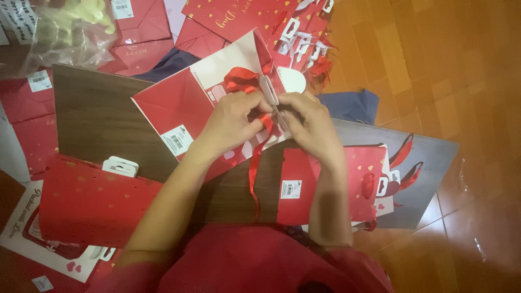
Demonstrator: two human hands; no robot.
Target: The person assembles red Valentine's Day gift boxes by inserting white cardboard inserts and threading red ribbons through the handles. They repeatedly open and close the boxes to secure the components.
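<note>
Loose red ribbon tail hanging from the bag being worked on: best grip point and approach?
Pinch the red satin ribbon tail mid-length, where it lies flat on the dark wooden board below both hands. Come from above, probably left hand; its top end is hidden under the fingers.

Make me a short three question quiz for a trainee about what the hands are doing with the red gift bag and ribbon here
1. True or false: both the left hand and the right hand are at the red ribbon of the open gift bag.
2. What does the open gift bag lie on? A) a dark wooden board B) a glass table C) a blue cloth
3. What sits in the clear plastic bag at top left?

Key:
1. True; both pinch the ribbon at the bag's mouth.
2. A, the wooden board.
3. Pale yellowish pieces; what they are cannot be told.
</note>
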